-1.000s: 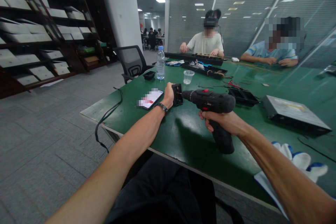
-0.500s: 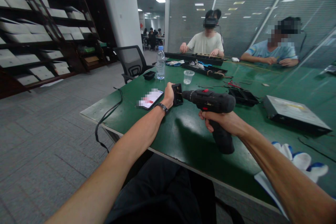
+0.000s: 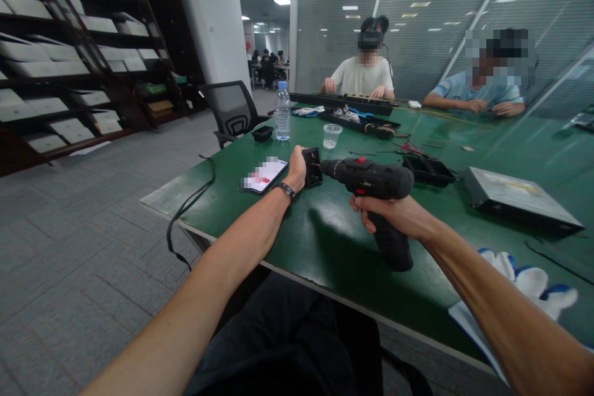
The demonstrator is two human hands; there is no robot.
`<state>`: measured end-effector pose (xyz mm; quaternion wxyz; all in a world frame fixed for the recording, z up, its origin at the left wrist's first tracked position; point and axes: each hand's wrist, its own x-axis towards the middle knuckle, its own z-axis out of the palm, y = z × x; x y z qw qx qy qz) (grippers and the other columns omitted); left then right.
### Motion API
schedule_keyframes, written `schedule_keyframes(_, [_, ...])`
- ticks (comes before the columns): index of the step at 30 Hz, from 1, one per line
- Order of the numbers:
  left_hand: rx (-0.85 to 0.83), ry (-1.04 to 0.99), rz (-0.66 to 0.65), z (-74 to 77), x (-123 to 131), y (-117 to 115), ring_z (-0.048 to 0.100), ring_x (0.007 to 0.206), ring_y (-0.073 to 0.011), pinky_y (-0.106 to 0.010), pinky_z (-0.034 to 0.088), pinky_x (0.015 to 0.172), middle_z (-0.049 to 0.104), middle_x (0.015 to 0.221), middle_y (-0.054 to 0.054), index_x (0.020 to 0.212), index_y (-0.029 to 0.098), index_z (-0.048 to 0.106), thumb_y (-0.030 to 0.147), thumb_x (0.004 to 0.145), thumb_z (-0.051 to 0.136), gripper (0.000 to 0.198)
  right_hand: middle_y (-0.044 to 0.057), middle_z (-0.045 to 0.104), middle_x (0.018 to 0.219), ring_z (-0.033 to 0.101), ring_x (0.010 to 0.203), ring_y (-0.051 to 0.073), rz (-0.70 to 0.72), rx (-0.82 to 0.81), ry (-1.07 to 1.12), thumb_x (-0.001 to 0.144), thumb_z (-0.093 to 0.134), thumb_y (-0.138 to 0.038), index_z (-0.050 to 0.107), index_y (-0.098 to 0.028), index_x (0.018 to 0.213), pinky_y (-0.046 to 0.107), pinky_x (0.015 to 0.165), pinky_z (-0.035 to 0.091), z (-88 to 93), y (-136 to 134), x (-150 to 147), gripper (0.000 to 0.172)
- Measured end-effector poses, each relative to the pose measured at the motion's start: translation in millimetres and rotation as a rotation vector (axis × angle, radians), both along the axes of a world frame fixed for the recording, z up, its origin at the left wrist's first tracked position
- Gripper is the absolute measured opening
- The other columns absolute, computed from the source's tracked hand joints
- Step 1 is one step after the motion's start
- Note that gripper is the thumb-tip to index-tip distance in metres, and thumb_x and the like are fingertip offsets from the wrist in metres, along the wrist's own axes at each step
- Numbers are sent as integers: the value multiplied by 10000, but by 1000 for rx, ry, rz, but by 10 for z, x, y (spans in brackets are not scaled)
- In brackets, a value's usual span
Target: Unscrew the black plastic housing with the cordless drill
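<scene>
Black matte drill (image 3: 371, 178), small boxy part (image 3: 313, 167)

head cam: sat on your head, seated at the green table (image 3: 297, 247) edge | faced forward and down along both forearms | hands near, mid-frame | far side of table and shelving (image 3: 69, 62) distant | single view, no overlap

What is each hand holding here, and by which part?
The right hand grips a black cordless drill by its handle. The left hand holds a small black part by its left side, against the drill's tip.
</scene>
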<state>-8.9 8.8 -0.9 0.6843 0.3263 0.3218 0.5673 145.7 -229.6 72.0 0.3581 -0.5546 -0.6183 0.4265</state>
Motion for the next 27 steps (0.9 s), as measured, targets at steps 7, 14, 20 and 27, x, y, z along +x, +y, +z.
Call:
schedule_keyframes(7, [15,-33,-12,-29,7,46,522,535,-150,-251,452,568,561,633,14,740,219,592,416,1022,565,346,22,680,525,572,510,177,-16,15,-7,795,750,-407,660,-218,761,342,611,471,12,-2,-34,212])
schedule_keyframes(14, [11,-39,-6,-1,-8,16,537,546,-154,-249,455,563,573,646,14,759,219,596,417,1027,572,335,11,674,513,577,508,171,10,22,20,817,736,-383,669,-217,775,330,616,465,-10,6,-2,184])
schedule_keyframes(20, [29,-8,-9,40,-14,-17,547,548,-150,-250,447,569,569,648,14,752,222,585,389,1035,528,334,16,681,523,547,502,163,-13,31,-4,834,754,-368,662,-219,755,330,599,440,-17,4,4,193])
schedule_keyframes(27, [12,-23,23,62,-15,-33,552,551,-158,-259,448,573,557,621,23,740,232,555,368,1024,557,315,19,674,511,564,511,171,2,40,1,822,748,-377,680,-216,747,334,614,457,21,-5,-23,190])
